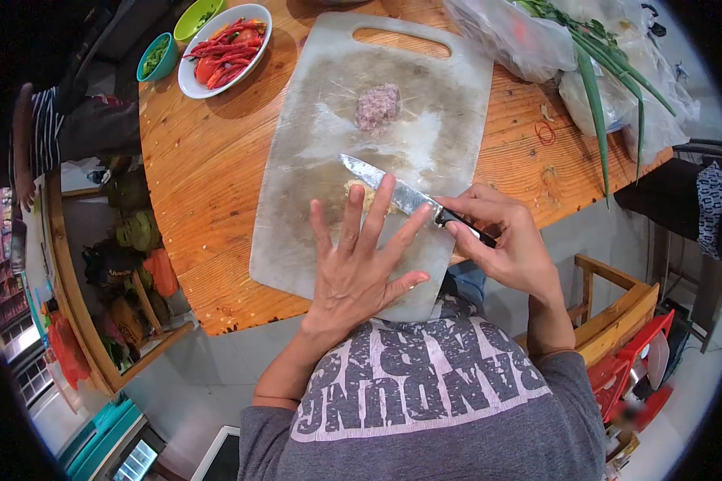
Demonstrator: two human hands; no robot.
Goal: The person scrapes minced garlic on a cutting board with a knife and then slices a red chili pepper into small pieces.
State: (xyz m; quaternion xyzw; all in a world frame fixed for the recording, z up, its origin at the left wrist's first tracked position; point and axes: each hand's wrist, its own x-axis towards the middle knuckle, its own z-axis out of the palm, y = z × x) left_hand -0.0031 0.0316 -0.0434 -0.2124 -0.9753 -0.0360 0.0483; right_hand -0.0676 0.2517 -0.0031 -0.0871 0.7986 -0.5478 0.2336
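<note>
My right hand (501, 240) is closed around the black handle of a knife (401, 192), whose blade points up and left over the cutting board (305, 120). Spread wide, my left hand (353, 280) has its fingertips beside the blade and its palm over the board's lower part. Finely chopped pale yellow bits (367, 195) lie under the blade and my left fingers, which partly hide them. Farther up the board is a small heap of minced purplish pieces (377, 108).
A white bowl (186, 78) of red chilies and tomatoes stands at the table's upper left, beside a teal bowl (168, 64) and a green bowl (186, 24). Plastic bags (529, 48) and green onions (598, 112) lie upper right. A person's arm (22, 144) shows far left.
</note>
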